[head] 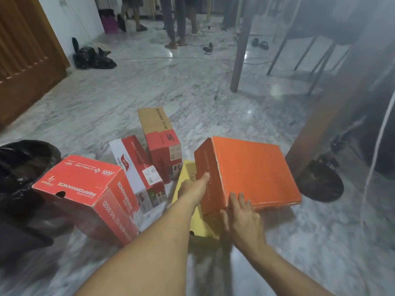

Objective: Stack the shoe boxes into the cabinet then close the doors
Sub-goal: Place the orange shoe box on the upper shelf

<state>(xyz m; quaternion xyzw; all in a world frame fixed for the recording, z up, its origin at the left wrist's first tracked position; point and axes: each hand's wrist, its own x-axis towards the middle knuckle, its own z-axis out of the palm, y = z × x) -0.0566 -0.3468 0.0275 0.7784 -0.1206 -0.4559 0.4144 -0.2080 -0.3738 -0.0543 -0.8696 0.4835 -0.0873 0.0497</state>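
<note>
An orange shoe box (252,169) is tilted up off the marble floor, resting over a yellow box (188,189). My left hand (193,185) presses its left side with the thumb on the box wall. My right hand (241,216) grips its near corner, fingers on the lid. To the left lie a big red box printed PERFORMANCE (85,195), a red and white box (136,167) and an upright red and brown box (160,139). No cabinet shelf shows clearly.
A black bin bag (23,174) sits at the far left, a dark round bowl (320,180) on the floor at the right beside a brown wooden panel (333,116). Table legs (239,52), cables and people's legs (175,22) stand farther back. A wooden door (27,52) is at the left.
</note>
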